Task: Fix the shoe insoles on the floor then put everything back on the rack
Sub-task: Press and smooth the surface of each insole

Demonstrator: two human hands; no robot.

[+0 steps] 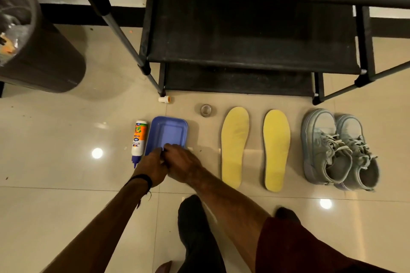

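Two yellow insoles lie flat on the tiled floor, the left insole [234,146] and the right insole [276,149] side by side. A pair of grey lace-up shoes [339,150] stands to their right. A blue plastic tray [166,132] sits to the left, with a white glue bottle [138,139] lying beside it, nozzle toward me. My left hand [150,166] and my right hand [182,162] meet over the tray's near edge, fingers curled together. What they pinch is hidden.
A black fabric shoe rack [244,51] stands behind the row of objects. The bottle's white cap [164,99] lies by the rack's left leg, and a small round clear lid [205,110] is nearby. A dark waste bin [33,40] stands far left. My dark-socked feet are below.
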